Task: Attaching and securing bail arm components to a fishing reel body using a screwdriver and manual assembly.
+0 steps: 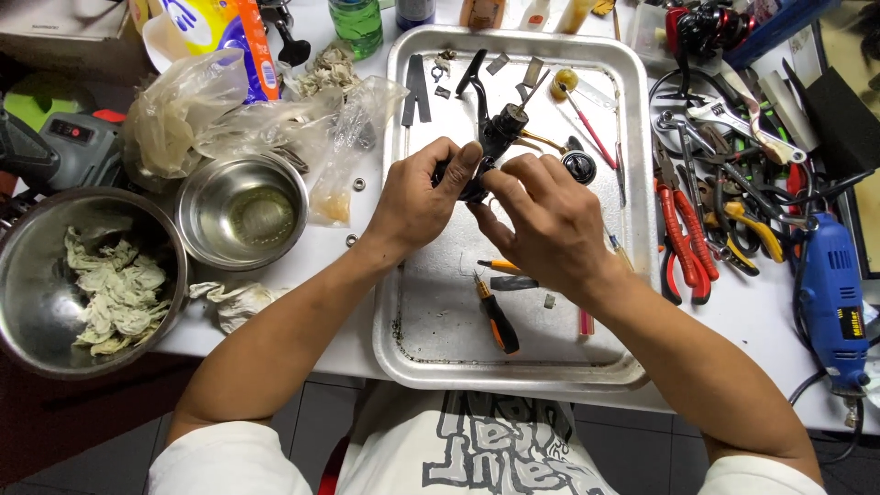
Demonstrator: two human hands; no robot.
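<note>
Head view | your left hand (pixel 417 197) and right hand (pixel 545 220) grip the black metal fishing-reel body (pixel 495 137) | keep it above the silver metal tray (pixel 403 302), so loose parts stay contained.

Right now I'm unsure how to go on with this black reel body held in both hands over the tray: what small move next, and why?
Probably lower the reel body closer to the metal tray before working further. The left hand and right hand both grip it above the tray, where small loose parts already lie, so anything that drops would likely land there.
</note>
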